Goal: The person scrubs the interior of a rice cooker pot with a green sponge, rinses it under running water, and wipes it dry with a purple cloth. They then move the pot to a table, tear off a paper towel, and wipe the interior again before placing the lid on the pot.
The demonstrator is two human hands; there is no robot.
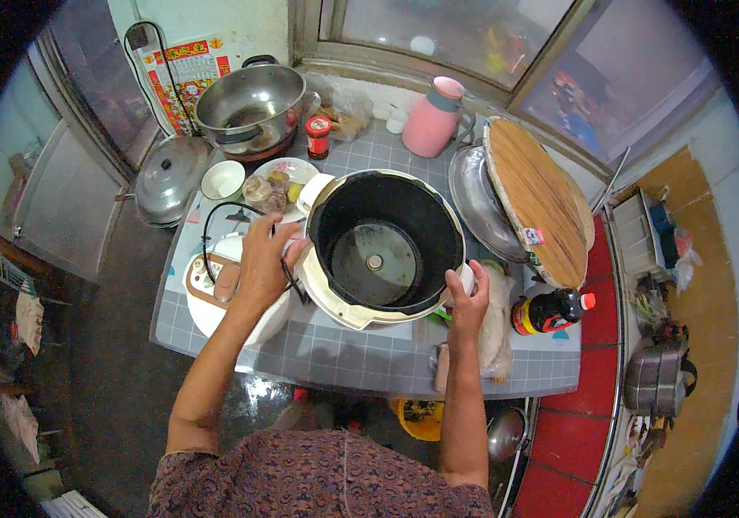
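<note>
The white body of an electric pressure cooker (327, 301) is between my hands, without its lid and without an inner pot; the dark cavity shows a metal heating plate (376, 262) at its bottom. My left hand (269, 259) grips its left side, with a black power cord (206, 226) beside the fingers. My right hand (467, 294) holds the handle at the right side. On the table at the left lies the white and brown cooker lid (240, 311), partly behind my left forearm.
A steel pot (249, 107), white bowl (223, 180), plate of food (298, 169), red-lidded jar (318, 137) and pink jug (433, 120) stand behind. Rightward are a round wooden board (537, 194), metal basin (482, 204), dark sauce bottle (550, 311) and plastic bag (495, 324).
</note>
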